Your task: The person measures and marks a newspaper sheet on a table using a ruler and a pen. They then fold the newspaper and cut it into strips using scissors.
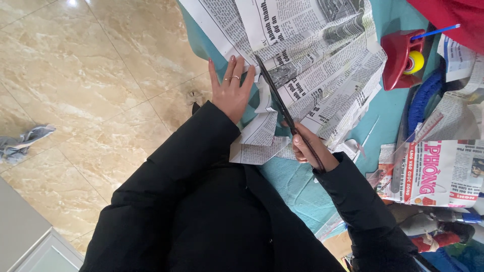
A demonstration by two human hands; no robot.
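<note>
My left hand [231, 86] lies flat, fingers spread, on the edge of a pleated, fan-folded newspaper [322, 65] spread over a teal table [287, 184]. Rings show on two fingers. My right hand [308, 150] grips the handles of long black scissors [282, 103], whose blades point up across the newspaper toward my left fingertips. A cut strip of newspaper [258, 143] hangs folded between both hands. Black jacket sleeves cover both arms.
A red tape dispenser [401, 58] with a yellow roll and a blue pen [433, 31] sit at the upper right. More newspaper [443, 174] and clutter lie at the right. Beige tiled floor [101, 75] with a grey rag [22, 143] is on the left.
</note>
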